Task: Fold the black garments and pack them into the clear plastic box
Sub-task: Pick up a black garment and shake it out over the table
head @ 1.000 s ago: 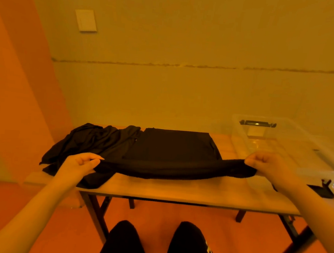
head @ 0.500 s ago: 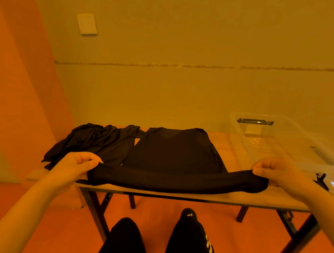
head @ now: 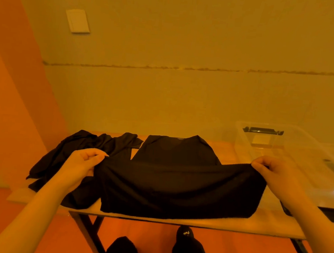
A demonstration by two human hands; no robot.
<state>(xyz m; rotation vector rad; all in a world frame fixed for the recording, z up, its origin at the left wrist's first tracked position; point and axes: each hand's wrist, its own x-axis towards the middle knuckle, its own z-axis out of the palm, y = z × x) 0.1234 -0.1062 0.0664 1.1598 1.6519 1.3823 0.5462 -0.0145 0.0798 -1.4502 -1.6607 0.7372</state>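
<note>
1. The table (head: 194,222) carries all things.
2. The box (head: 293,149) stands far right.
3. The garment (head: 177,187) lies in the middle, near edge lifted.
4. A pile (head: 91,146) lies left.
5. The left hand (head: 80,165) and right hand (head: 275,172) each pinch one corner.

head-worn view, forward-down, near table (head: 184,221)

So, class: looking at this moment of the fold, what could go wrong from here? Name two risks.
1. The left hand and right hand pinch only the corners of the black garment; a slip would probably spoil the fold.
2. The crumpled garment pile lies against the left side, so it may get dragged along or caught in the fold.
</note>
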